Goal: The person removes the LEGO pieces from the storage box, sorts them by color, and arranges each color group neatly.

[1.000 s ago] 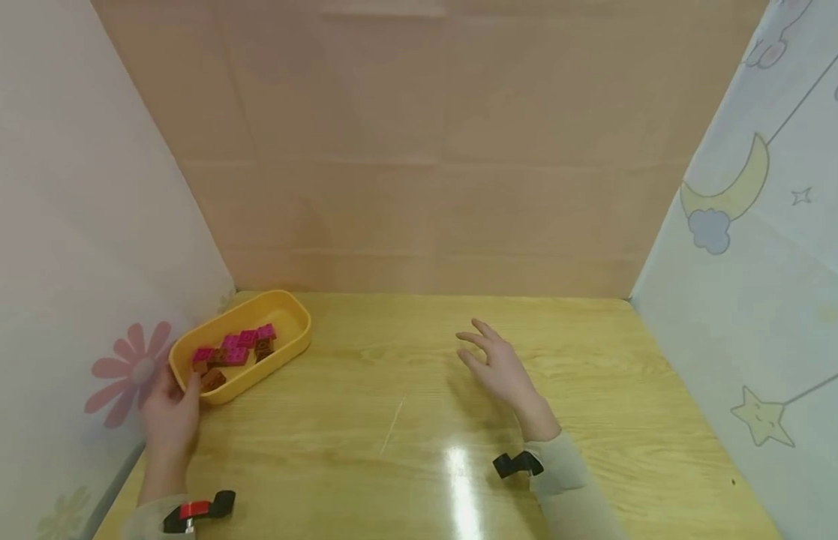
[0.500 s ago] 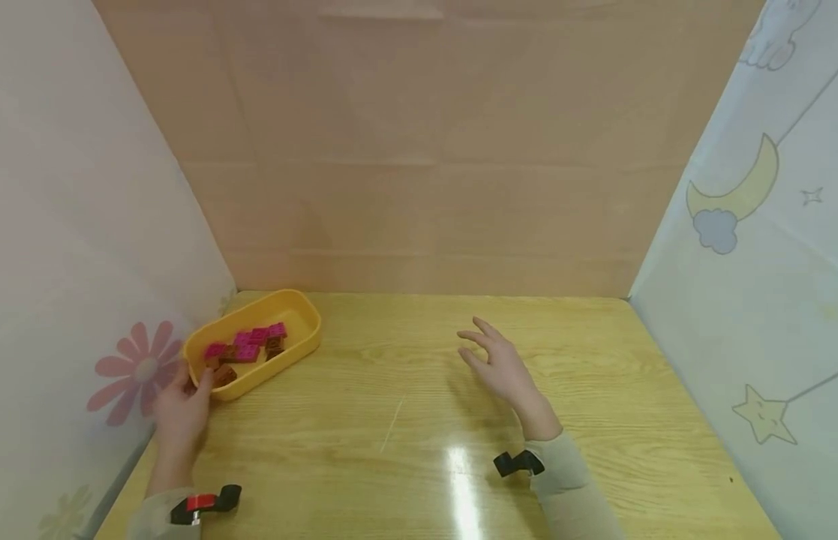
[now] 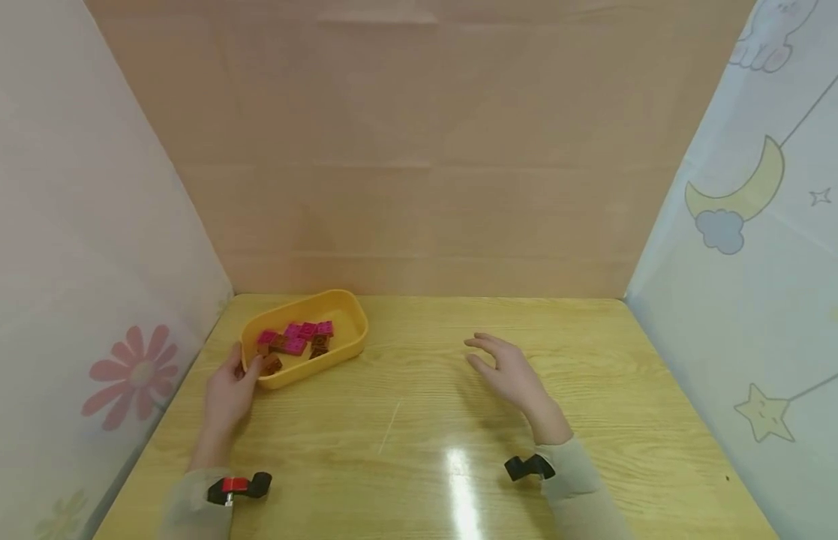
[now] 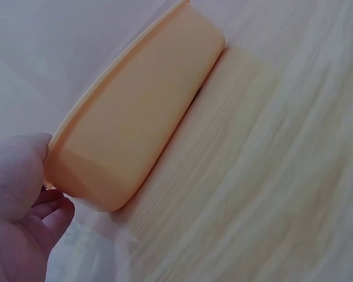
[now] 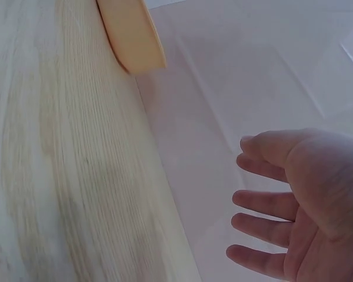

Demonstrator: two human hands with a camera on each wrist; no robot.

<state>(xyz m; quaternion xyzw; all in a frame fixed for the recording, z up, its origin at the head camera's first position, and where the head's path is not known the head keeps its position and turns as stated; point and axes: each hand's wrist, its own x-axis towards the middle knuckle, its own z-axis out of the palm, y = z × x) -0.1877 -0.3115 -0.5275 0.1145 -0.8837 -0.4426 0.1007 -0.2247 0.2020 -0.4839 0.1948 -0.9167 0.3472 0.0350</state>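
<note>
A shallow yellow tray (image 3: 351, 352) with rounded corners lies at the back left of the table, set at a slant. My left hand (image 3: 229, 391) pinches its near-left end, thumb over the rim and fingers on the outside. In the left wrist view, the tray's outer wall (image 4: 129, 111) shows beside the hand (image 4: 17, 200). Inside the tray are several pink bricks (image 3: 307, 331) and several brown bricks (image 3: 272, 365). Well to the right, my right hand (image 3: 516, 377) hovers with relaxed fingers and holds nothing. In the right wrist view, the tray (image 5: 132, 35) appears far from the right hand (image 5: 306, 205).
The wooden table (image 3: 419, 420) is bounded by a tan backdrop (image 3: 419, 165) behind it. White printed panels stand along the left (image 3: 88, 187) and right (image 3: 749, 315). Each wrist carries a black camera mount, on the left (image 3: 239, 486) and right (image 3: 530, 468).
My left hand has moved the yellow tray to the right, away from the left panel, with the bricks still inside. The right hand has shifted slightly right and toward me.
</note>
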